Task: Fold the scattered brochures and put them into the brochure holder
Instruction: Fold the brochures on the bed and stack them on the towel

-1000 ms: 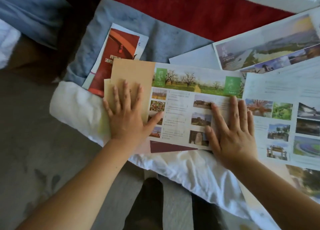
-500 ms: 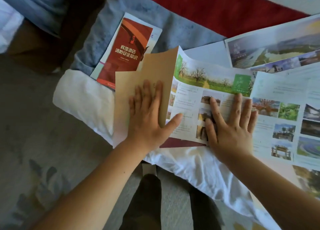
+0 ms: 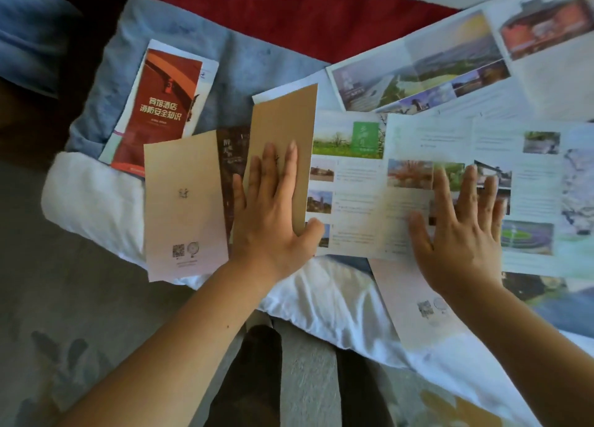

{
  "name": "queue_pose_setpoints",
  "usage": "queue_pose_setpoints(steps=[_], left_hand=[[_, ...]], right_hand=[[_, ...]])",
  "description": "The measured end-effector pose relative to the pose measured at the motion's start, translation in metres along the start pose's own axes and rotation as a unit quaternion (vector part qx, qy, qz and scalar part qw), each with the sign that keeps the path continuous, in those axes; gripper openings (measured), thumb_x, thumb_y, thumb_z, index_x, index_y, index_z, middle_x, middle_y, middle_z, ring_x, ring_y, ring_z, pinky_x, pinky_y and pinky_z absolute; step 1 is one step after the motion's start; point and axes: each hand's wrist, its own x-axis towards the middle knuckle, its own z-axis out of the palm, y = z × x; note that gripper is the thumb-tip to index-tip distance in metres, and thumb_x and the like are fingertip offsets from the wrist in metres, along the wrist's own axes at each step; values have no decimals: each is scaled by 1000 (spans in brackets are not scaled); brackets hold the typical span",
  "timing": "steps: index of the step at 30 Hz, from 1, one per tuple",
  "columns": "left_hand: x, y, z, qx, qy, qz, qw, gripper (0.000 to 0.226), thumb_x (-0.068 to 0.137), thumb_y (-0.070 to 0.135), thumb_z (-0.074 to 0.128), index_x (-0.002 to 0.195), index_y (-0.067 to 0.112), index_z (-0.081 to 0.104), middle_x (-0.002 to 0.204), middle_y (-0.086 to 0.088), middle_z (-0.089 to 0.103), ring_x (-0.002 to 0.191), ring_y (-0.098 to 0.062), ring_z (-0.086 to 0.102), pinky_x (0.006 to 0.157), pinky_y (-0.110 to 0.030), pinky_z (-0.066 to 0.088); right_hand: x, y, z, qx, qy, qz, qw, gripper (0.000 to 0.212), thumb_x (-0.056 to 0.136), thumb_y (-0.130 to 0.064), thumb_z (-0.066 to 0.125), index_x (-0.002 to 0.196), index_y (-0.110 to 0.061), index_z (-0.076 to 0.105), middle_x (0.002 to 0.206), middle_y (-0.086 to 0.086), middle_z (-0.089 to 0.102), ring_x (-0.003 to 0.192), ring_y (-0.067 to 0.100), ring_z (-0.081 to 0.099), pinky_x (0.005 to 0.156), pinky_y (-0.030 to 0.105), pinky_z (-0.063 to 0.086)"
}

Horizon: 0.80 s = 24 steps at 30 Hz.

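Bed: crumpled white sheet (image 3: 321, 301) at near edge, grey-blue blanket (image 3: 250, 63) behind it, dark red cover (image 3: 305, 15) beyond. On top, L to R: red folded leaflet (image 3: 160, 108), tan folded brochure (image 3: 183, 201), half-folded photo brochure (image 3: 350, 195), open photo brochures (image 3: 434, 66) overlapping.

Both hands, left (image 3: 270, 214) and right (image 3: 463, 233), lie flat, fingers spread.
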Motion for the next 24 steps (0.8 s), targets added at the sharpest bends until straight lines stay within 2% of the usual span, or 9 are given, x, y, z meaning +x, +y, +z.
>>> queue_pose_setpoints(steps=[7,10,19,24], left_hand=[[16,37,28,28,-19,32,999,103,77,45,48,164,26,-4,171,-13,-7,157,-35,-10,125,-58,2],[22,50,35,50,-22,18,998,101,75,49,40,164,28,-4,171,-13,-9,156,-38,-8,126,-58,2],[27,75,54,132,-18,11,991,99,74,51,34,164,26,2,170,-16,-8,155,-43,-9,124,-61,3],[22,92,79,152,-29,45,987,96,77,50,37,164,31,2,171,-14,-7,155,-43,-10,123,-64,1]], right_hand=[[-4,64,3,7,-14,26,1000,73,99,-71,14,161,-43,-10,170,2,-22,155,27,-24,125,47,-15],[-2,68,8,25,-3,24,999,72,99,-71,15,161,-45,-10,170,0,-23,156,28,-22,126,48,-11],[-1,69,18,41,28,19,999,71,101,-68,18,163,-41,-5,171,2,-18,157,30,-18,127,50,-8],[0,68,23,38,38,24,998,71,102,-66,18,163,-39,-7,171,3,-17,157,30,-18,127,50,-8]])
